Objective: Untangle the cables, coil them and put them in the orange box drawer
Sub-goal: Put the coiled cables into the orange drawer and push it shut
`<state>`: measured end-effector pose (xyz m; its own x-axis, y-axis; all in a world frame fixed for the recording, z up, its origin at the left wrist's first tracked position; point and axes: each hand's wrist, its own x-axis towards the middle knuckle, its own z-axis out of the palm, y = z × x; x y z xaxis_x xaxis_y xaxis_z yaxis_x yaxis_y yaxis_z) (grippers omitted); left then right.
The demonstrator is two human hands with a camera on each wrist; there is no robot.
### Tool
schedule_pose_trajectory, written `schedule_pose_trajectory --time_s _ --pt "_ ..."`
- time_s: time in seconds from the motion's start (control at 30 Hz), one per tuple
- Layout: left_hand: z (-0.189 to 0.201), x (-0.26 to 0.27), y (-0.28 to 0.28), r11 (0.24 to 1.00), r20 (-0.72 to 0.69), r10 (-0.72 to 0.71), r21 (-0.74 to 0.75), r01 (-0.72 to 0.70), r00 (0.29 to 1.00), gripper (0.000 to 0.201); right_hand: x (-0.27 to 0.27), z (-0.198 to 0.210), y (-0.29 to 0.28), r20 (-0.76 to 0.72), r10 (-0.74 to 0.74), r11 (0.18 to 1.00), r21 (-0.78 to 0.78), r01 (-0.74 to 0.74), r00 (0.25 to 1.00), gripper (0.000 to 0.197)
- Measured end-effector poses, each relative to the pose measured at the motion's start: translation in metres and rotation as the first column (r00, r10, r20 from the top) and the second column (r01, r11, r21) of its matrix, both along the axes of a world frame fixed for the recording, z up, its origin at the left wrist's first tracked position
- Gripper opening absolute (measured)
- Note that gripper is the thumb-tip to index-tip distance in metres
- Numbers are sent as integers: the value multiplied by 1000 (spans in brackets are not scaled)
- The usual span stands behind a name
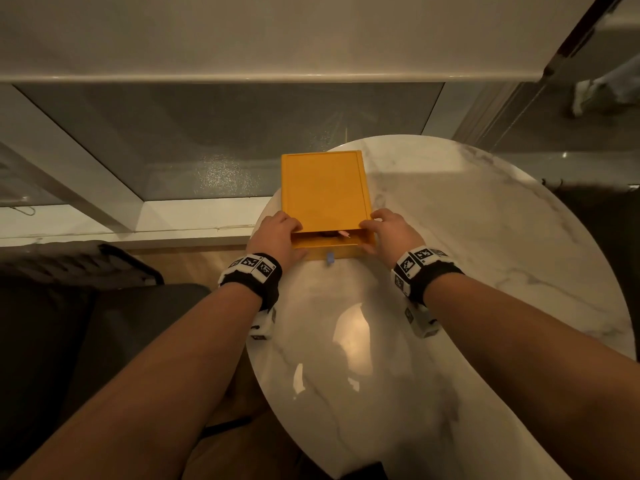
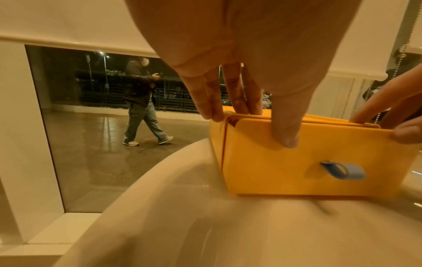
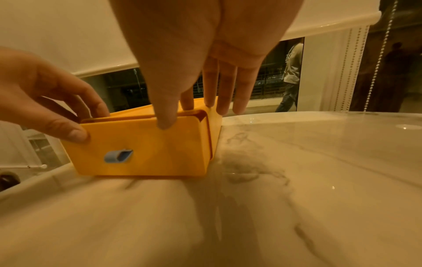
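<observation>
On the round marble table (image 1: pixel 467 271), an orange box (image 1: pixel 323 190) with its drawer (image 1: pixel 332 249) out a little bit. Left hand (image 1: pixel 278 233) and right hand (image 1: pixel 388 232) each pinching a front corner, thumbs on the drawer front. Something small and pink (image 1: pixel 344 234) inside; cables not clear to see.

Matt orange box (image 1: pixel 325 192) — glossy marble table (image 1: pixel 485 244)

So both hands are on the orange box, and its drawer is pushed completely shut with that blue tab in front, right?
Not quite. Both hands, left hand and right hand, are on the orange box, but the drawer is partly open; the head view shows a gap. The blue tab is in front.
</observation>
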<state>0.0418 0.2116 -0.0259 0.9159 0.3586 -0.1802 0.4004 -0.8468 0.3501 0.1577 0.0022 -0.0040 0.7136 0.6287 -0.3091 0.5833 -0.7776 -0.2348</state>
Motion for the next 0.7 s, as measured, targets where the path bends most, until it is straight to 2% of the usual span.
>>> schedule_pose_trajectory --time_s 0.1,0.27,0.53,0.7 --pt "2 3 -3 1000 6 29 -4 -29 1000 33 -1 -4 1 33 -34 998 45 32 999 34" --pt "5 3 -4 998 32 62 -6 -62 998 22 5 -8 2 46 -48 998 33 46 998 29" --pt "9 -2 -11 995 14 103 -1 -103 995 24 8 -11 3 60 -64 998 28 62 996 34" --pt "15 -7 -20 996 -83 87 13 -86 993 37 4 -4 -6 3 -45 999 23 44 999 39"
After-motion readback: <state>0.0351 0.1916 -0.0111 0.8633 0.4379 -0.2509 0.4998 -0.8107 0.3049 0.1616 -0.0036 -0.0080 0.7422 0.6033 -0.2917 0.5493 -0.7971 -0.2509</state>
